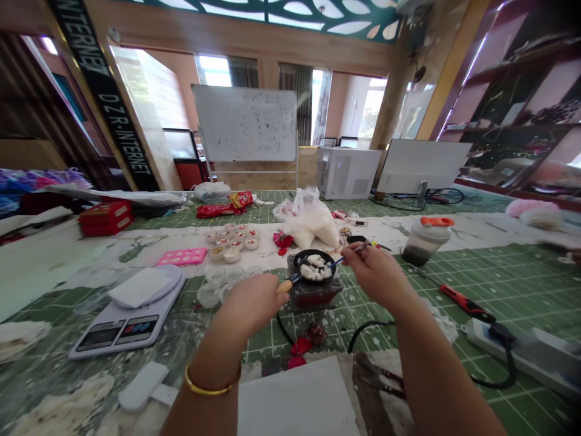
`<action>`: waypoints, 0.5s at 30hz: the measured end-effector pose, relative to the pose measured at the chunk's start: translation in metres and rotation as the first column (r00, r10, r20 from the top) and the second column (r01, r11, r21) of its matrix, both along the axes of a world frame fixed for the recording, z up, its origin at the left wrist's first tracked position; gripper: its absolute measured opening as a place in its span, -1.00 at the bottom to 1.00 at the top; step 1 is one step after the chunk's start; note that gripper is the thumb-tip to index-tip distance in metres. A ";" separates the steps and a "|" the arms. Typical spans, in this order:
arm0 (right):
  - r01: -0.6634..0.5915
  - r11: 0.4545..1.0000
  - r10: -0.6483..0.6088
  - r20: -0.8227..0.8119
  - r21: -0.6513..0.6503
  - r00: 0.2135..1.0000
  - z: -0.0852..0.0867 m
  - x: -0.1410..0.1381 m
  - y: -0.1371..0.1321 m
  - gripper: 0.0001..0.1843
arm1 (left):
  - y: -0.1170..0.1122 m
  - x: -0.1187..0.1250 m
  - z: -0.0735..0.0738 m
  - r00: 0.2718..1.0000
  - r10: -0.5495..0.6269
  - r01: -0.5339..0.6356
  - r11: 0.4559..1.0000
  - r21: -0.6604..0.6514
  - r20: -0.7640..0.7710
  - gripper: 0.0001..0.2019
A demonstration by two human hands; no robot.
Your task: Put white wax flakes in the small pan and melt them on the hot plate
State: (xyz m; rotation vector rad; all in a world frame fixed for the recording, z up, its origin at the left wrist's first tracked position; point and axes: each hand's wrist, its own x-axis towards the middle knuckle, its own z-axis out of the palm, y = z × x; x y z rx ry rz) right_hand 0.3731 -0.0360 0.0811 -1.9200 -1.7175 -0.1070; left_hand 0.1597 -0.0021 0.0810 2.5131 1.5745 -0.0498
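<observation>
We see the left hand [254, 301] closed around the wooden handle [285, 284] of a small black pan [315, 266], which sits on a little hot plate [314, 292] on the green cutting mat [454, 284] and holds white chunks [316, 268]. The right hand [377, 270] pinches a thin stirring tool [347, 257] whose tip reaches into the pan. A digital scale [129, 315] lies to the left, and a plastic bag [308, 218] sits just behind the pan.
</observation>
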 end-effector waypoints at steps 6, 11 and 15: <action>-0.094 0.994 0.091 -0.042 -0.064 0.995 0.000 -0.003 -0.001 -0.67 | -0.001 -0.001 0.000 1.000 -0.006 0.006 1.000 0.005 0.006 -0.69; -0.107 0.994 0.109 -0.093 0.022 0.990 0.001 -0.005 -0.003 -0.67 | 0.000 -0.001 -0.001 1.000 -0.008 0.008 1.000 0.012 0.005 -0.69; -0.149 0.989 0.147 -0.064 -0.027 0.987 -0.001 -0.006 -0.003 -0.68 | -0.001 0.000 0.000 1.000 -0.004 0.005 1.000 0.010 -0.009 -0.70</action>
